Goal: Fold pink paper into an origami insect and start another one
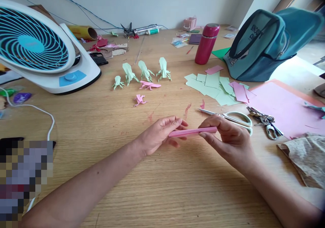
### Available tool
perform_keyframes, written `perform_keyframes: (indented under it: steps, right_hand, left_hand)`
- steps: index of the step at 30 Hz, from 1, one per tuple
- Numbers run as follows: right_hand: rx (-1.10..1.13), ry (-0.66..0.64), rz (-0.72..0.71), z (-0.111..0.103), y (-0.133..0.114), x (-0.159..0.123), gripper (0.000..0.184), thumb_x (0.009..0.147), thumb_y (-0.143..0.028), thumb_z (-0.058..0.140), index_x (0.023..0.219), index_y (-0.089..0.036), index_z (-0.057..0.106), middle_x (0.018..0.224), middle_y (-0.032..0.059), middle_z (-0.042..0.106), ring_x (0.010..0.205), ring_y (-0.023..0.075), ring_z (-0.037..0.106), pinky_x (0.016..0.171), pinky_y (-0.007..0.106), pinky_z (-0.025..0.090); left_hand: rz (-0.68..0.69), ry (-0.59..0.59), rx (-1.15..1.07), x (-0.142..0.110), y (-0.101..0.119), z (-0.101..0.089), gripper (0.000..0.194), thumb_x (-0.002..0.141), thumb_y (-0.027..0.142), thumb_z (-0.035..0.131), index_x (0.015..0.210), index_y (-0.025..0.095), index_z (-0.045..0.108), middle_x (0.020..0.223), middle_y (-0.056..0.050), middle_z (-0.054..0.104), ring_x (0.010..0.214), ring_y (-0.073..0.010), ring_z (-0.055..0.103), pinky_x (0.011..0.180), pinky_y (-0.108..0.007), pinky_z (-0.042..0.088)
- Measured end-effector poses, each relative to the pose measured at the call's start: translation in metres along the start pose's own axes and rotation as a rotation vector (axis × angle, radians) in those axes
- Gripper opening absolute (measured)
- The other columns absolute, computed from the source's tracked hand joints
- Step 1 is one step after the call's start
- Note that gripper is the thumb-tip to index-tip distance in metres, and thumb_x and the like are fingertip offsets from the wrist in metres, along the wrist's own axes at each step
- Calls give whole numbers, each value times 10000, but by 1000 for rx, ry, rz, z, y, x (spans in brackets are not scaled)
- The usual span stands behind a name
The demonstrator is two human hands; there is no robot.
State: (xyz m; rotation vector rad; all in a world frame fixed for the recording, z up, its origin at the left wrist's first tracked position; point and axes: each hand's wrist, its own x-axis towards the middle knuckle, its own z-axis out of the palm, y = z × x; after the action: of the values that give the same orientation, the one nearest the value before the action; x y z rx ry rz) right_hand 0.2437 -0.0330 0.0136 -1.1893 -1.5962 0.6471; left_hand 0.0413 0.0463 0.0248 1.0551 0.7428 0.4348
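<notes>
A narrow folded strip of pink paper [189, 132] is held nearly level above the table between both hands. My right hand [230, 141] pinches its right part, thumb below and fingers on top. The left end rests in my left hand [162, 131], whose fingers curl loosely behind and under it. Just behind my right hand lie scissors [238, 119] with pale green handles, blades pointing left. Beyond my hands are a small pink folded paper figure [139, 100], a longer pink one [150, 85] and several pale green ones [146, 71] in a row.
A white fan [78, 74] stands at the left. Pale green paper pieces [215, 89], a maroon flask [207, 45] and a teal backpack [259, 48] are at the back right. Keys [266, 121], a pink sheet [276, 103] and a beige cloth [308, 158] lie at the right.
</notes>
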Motion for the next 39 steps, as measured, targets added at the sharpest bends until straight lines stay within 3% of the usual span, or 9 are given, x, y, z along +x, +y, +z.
perform_keyframes:
  steps: [4,9,11,18,22,28,33,39]
  right_hand:
    - [144,146,199,2,0,0,72,858,-311,712,848,-246,682,780,4,643,668,152,559,559,268,430]
    - [370,284,360,3,2,0,171,795,-386,769,837,-238,696,741,3,649,591,132,551,482,229,442]
    - [404,308,391,4,3,0,189,782,-392,781,857,-239,699,740,4,653,581,132,556,474,226,449]
    - [405,277,322,7,0,0,129,803,-338,771,870,-257,697,835,4,666,687,136,584,572,227,487]
    - [395,270,319,9,-1,-2,126,804,-340,768,873,-265,694,827,1,652,675,136,573,570,232,483]
    - [299,228,320,9,0,-4,185,801,-372,764,944,-276,695,920,11,658,746,158,594,617,256,494]
    - [249,174,280,9,0,-2,215,791,-358,772,975,-280,693,1006,14,671,887,183,618,713,270,503]
    - [307,159,297,8,3,-1,134,812,-340,759,919,-278,708,897,0,677,766,148,604,623,233,488]
  left_hand:
    - [442,184,357,-4,2,3,361,974,462,471,970,166,677,998,-74,695,966,-185,660,697,-236,553]
    - [841,320,689,-8,-3,8,168,900,256,640,1041,174,681,993,-51,715,884,-146,659,683,-213,548]
    - [907,355,743,-8,-6,10,168,873,191,667,1038,173,689,972,-46,720,862,-132,656,631,-186,534]
    - [764,354,692,-7,-5,13,112,838,147,686,943,151,723,890,-45,691,778,-125,643,542,-171,516]
    - [726,297,622,-6,-8,14,172,841,145,679,1003,149,736,953,-63,694,824,-141,657,533,-172,528]
    - [710,224,474,-6,-13,15,212,859,118,654,1047,155,745,964,-59,725,844,-134,682,718,-221,590]
    - [699,249,528,-6,-10,13,192,864,123,653,1022,153,758,947,-64,739,830,-135,673,693,-216,571]
    - [706,252,552,-6,-8,14,188,867,128,649,1014,156,763,928,-55,750,798,-124,680,675,-203,556]
